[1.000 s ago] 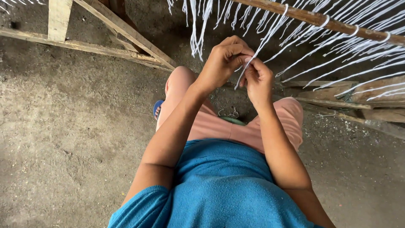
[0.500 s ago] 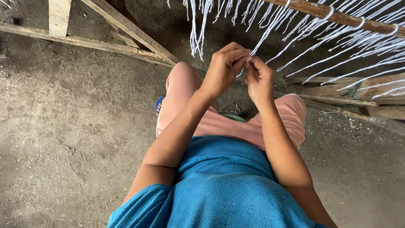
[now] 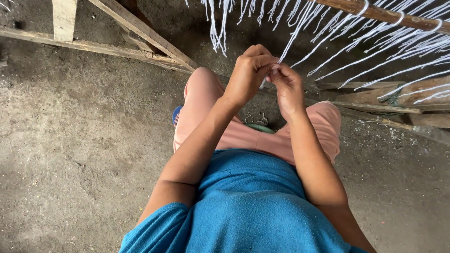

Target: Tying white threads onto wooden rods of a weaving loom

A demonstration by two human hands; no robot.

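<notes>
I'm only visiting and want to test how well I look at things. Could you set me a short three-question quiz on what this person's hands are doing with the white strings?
1. True or false: both hands meet on the same white strings.
2. What do the strings hang from? A) a wooden pole B) a metal hook C) a plastic basket
3. Fill in: the person wears a blue ___.

Key
1. True: the left hand and the right hand pinch the strings together between their fingertips.
2. A: the wooden pole runs across the top right, with the strings looped over it.
3. Shirt.
</notes>
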